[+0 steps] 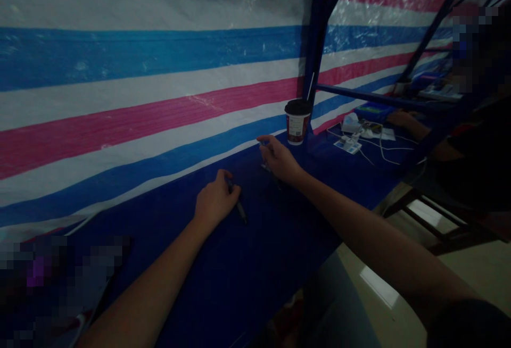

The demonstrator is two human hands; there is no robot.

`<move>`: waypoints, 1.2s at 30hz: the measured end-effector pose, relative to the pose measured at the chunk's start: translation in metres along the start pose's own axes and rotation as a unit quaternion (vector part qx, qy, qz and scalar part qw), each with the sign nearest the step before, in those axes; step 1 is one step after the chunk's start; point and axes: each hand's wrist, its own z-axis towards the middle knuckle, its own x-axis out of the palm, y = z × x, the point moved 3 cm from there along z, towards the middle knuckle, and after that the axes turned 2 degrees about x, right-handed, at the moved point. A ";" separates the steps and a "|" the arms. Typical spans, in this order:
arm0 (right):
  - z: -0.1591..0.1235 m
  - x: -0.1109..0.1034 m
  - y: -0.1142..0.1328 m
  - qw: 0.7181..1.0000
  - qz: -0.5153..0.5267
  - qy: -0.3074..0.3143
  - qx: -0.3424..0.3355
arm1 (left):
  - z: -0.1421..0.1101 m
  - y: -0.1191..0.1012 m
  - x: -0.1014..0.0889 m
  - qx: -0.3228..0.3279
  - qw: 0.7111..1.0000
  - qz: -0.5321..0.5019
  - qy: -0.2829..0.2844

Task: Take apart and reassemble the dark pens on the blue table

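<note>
My left hand rests on the dark blue table with its fingers curled round a dark pen whose tip points toward me. My right hand hovers a little farther along the table, fingers pinched on a small object I cannot make out. A paper cup with a dark lid and a straw stands just beyond my right hand, near a blue upright post.
A striped pink, white and blue tarp walls the table's far side. At the right, another person's hand rests by white cables, small cards and boxes. A wooden stool frame stands on the pale floor.
</note>
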 end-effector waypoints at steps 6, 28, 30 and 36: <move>-0.009 0.000 0.014 0.988 -0.093 -0.040 -0.115 | 0.001 0.000 0.000 0.006 1.000 0.002 0.000; -0.007 -0.006 0.009 0.999 0.011 -0.027 -0.041 | 0.001 0.003 0.001 -0.001 0.997 -0.073 -0.030; -0.005 -0.008 0.007 0.999 0.035 -0.028 -0.005 | 0.002 0.004 0.001 0.002 0.990 -0.133 -0.043; -0.004 -0.011 0.009 0.998 0.045 -0.041 0.027 | 0.005 0.005 -0.001 0.001 0.966 -0.249 -0.070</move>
